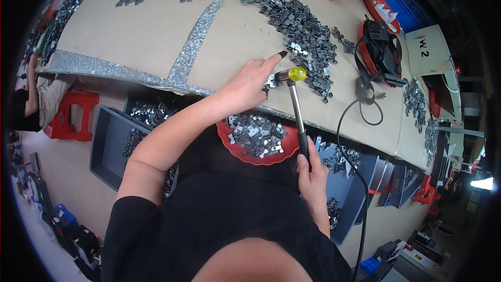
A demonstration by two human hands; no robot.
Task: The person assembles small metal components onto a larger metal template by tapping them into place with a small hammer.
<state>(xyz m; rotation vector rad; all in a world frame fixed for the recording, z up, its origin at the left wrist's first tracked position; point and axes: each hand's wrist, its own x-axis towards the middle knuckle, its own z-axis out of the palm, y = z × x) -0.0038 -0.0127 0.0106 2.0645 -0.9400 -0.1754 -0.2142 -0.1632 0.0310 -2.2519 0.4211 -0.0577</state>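
So the right hand (311, 169) is gripping a small hammer (295, 96) mid-frame while the left hand (249, 81) is pinning a metal clip (271, 80) on the worktop (156, 31), red tray (245, 152) half filled, big pile (302, 31) waiting upper centre.

We see even, bright overhead light on the cardboard tabletop (156, 31), shadows soft and short. Small glints show on the metal clips (305, 26). A glaring white patch burns out at the far right edge. Fisheye bending curves the table edge; the corners go black. Focus is sharp centrally, softer toward the rim.
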